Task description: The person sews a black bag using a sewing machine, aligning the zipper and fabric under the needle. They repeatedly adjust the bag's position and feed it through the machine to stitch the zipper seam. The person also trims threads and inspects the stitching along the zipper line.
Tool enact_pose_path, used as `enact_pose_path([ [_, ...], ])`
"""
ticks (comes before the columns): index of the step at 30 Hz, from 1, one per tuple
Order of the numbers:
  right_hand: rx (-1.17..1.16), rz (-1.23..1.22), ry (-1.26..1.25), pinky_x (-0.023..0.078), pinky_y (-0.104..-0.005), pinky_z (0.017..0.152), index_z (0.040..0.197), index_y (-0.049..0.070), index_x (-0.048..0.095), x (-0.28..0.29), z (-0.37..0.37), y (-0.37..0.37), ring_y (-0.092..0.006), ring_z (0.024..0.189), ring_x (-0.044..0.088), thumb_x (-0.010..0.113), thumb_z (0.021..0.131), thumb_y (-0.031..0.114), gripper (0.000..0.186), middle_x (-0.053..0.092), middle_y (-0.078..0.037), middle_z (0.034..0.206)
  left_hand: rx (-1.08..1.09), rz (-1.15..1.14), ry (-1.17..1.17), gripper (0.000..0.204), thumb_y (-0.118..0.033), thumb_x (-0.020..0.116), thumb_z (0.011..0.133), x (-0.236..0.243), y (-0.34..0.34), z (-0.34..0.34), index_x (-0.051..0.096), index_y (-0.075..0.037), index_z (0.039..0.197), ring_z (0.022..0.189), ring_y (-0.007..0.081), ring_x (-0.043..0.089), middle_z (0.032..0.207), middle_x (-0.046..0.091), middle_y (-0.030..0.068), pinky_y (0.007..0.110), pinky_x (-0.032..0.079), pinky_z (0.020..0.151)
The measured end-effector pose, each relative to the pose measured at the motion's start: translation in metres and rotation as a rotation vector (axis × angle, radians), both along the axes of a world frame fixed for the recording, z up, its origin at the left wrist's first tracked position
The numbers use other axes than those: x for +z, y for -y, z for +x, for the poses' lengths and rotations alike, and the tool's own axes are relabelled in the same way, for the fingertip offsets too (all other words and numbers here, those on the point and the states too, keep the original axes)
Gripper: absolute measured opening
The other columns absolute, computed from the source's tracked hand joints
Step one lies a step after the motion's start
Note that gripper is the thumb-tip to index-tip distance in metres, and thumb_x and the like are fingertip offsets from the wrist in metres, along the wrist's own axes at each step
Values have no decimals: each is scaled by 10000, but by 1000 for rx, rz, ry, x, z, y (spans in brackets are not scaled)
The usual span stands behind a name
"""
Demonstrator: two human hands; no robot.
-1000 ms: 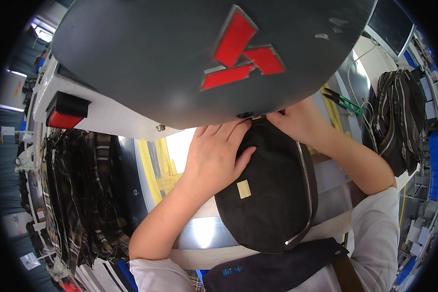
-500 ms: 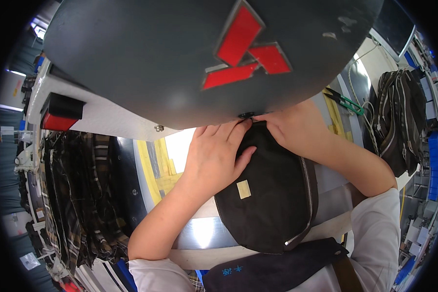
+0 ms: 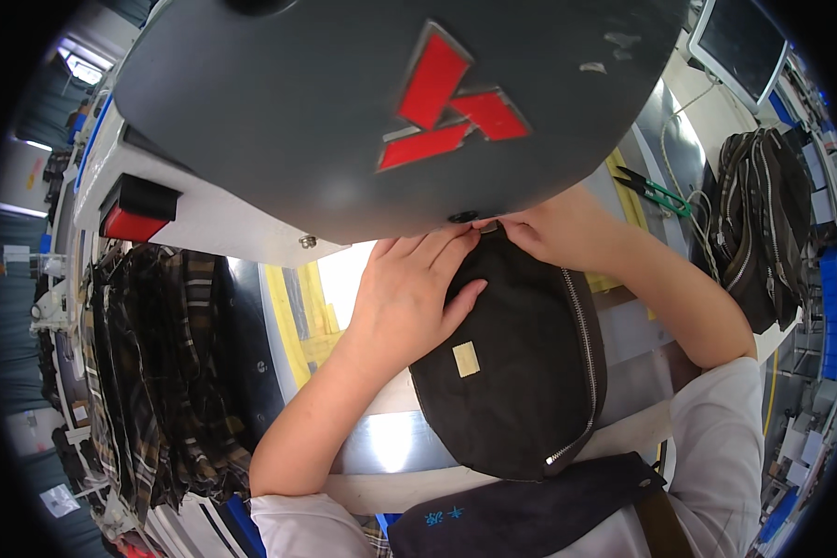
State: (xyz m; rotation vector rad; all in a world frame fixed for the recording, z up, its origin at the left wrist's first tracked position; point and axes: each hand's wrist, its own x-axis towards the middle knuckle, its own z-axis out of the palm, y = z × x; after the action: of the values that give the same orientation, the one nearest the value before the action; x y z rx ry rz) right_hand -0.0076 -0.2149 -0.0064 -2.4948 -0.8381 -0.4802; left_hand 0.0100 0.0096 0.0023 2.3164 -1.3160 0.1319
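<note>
A dark fabric bag panel (image 3: 509, 358) lies in front of me, with a silver zipper (image 3: 588, 372) curving down its right side and a small pale yellow tag (image 3: 466, 360) near its middle. My left hand (image 3: 418, 293) rests flat on the panel's upper left, thumb apart from the fingers. At the panel's top edge, the fingers of my right hand (image 3: 553, 232) are bent and pressed together on the fabric. The grey sewing machine head (image 3: 344, 177) with a red emblem overhangs both hands' fingertips and hides the stitching spot.
Green-handled thread snips (image 3: 665, 197) lie right of the machine, near a pale cord. Several dark zippered pieces (image 3: 763, 228) are stacked at the far right. Plaid fabric pieces (image 3: 158, 372) hang at the left. Yellow tape (image 3: 293, 316) marks the work surface.
The view has shifted slightly, so the machine head sits a little further left and higher. My right hand has moved slightly at the panel's top edge; my left hand stays flat.
</note>
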Motion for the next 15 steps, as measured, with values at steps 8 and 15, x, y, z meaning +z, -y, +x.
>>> enact_pose_path([
  [8,2,-196,121,469,-361,954,993,22,680,7,-17,-2,-213,1002,607,597,781,94,239,668,-55,1021,2,38,-13,433,-205,739,774,-2,-3,2,622,-58,1164,1147,272,579,1265,605,51,403,435,963],
  [15,43,-359,150,459,-365,978,1117,-44,625,9,-26,1,-240,1100,589,564,803,123,361,630,-128,1131,16,8,-12,453,-216,751,764,-4,-3,1,625,-65,1172,1104,294,593,1210,616,78,418,448,947],
])
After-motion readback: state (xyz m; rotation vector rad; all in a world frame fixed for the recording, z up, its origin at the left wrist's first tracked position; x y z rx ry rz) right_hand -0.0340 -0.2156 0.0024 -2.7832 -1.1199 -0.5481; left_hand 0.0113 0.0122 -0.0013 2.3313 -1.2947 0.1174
